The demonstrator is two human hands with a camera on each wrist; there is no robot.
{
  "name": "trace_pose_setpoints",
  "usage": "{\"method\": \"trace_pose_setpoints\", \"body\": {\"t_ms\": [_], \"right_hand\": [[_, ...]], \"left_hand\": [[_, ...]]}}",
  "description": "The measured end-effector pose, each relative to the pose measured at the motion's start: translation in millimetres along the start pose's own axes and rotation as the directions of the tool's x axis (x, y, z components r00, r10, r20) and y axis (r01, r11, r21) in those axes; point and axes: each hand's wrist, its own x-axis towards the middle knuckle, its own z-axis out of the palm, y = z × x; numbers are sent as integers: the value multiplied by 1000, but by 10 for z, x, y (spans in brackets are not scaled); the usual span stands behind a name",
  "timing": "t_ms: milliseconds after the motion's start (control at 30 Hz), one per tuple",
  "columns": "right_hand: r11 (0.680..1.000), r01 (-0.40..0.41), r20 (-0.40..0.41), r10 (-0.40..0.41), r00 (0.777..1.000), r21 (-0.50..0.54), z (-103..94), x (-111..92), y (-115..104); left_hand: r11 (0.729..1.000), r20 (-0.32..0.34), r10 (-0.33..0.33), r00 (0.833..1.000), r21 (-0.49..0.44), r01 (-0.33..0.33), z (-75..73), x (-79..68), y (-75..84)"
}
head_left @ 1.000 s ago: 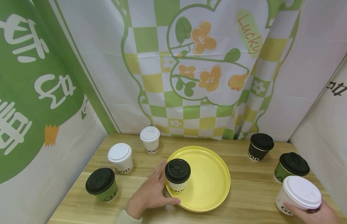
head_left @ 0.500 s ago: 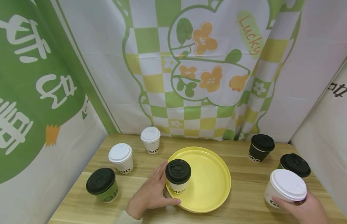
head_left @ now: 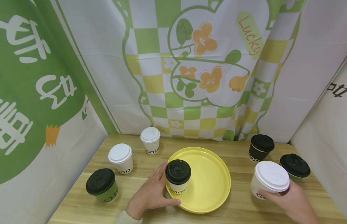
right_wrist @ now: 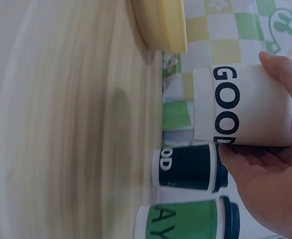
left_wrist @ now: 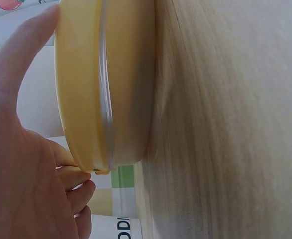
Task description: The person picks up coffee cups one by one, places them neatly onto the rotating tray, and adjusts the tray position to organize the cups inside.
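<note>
My right hand (head_left: 293, 197) grips a white paper coffee cup (right_wrist: 255, 107) with a white lid and "GOOD" lettering. In the right wrist view the cup's base is off the table, and thumb and fingers lie round its sides. My left hand (head_left: 151, 191) holds the left edge of a round yellow plate (head_left: 209, 183), thumb and bent fingers spread along the rim (left_wrist: 78, 89). A white cup with a black lid (head_left: 178, 176) stands upright on the plate's left side, beside my left hand.
Left on the wooden table (head_left: 145, 165) stand a green cup (head_left: 101, 185) with black lid and two white-lidded cups (head_left: 120, 158) (head_left: 150, 140). On the right are a black cup (head_left: 261, 147) and a green cup (right_wrist: 185, 224). Printed curtains (head_left: 190, 77) enclose the table.
My right hand has carried the white-lidded cup leftward and slightly farther back, toward the plate. The left hand, plate and black-lidded cup on it stay in place.
</note>
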Motion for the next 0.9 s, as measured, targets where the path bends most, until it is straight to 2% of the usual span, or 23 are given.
{"method": "trace_pose_setpoints", "body": {"t_ms": [100,433,667,900], "right_hand": [[999,25,10,-25,1000,25,44,21,-93],[998,30,86,-35,996,55,164,95,-365],[996,65,94,-71,993,68,260,136,-486],[977,118,109,-139,984,180,336,162,-605]], "left_hand": [[1000,3,0,1000,7,0,6,1,-6],[1000,1,8,1000,2,-8,11,7,-18],[1000,-1,5,1000,1,-5,9,1,-14],[1000,-4,6,1000,-4,-6,3,3,-3]]}}
